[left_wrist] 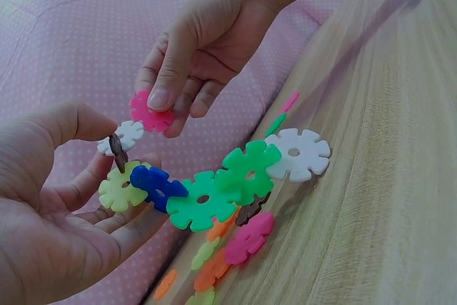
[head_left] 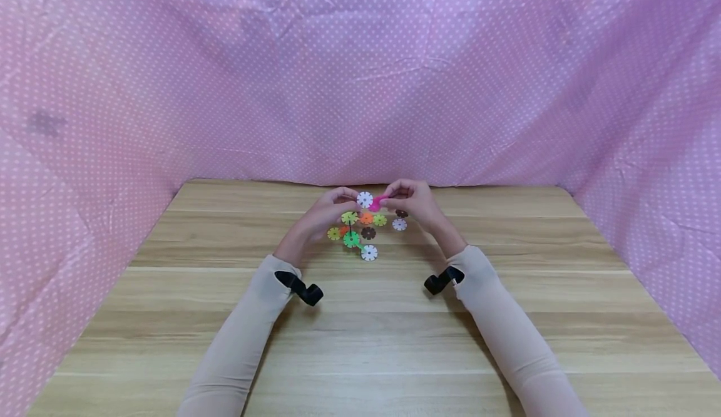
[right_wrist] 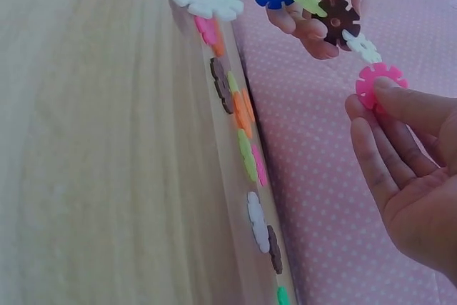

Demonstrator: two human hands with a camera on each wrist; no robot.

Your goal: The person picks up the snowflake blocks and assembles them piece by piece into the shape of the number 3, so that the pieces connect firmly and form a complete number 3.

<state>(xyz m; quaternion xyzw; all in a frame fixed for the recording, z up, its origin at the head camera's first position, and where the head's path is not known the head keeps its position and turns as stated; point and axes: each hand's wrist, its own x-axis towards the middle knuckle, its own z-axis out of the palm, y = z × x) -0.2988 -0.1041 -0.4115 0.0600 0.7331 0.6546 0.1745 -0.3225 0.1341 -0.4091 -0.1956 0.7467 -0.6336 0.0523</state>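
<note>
Above the far part of the table, my left hand (head_left: 327, 211) holds a chain of notched plastic snowflake discs near its upper end, fingers around a brown disc (right_wrist: 333, 26) and a small white disc (left_wrist: 131, 133). From there the chain runs through a yellow disc (left_wrist: 114, 192), a blue disc (left_wrist: 158, 188) and two green discs (left_wrist: 187, 212) to a white disc (left_wrist: 314, 153) at its lower end. Between thumb and fingers, my right hand (head_left: 418, 203) pinches a pink disc (right_wrist: 370, 92). Its edge meets the small white disc; whether their slots interlock I cannot tell.
Loose discs lie on the wooden table (head_left: 360, 342) beneath and beyond the hands, among them an orange disc (left_wrist: 212, 269), a pink disc (left_wrist: 250, 239) and a white disc (right_wrist: 258, 221). Pink dotted cloth (head_left: 360, 91) hangs behind the table and along both sides.
</note>
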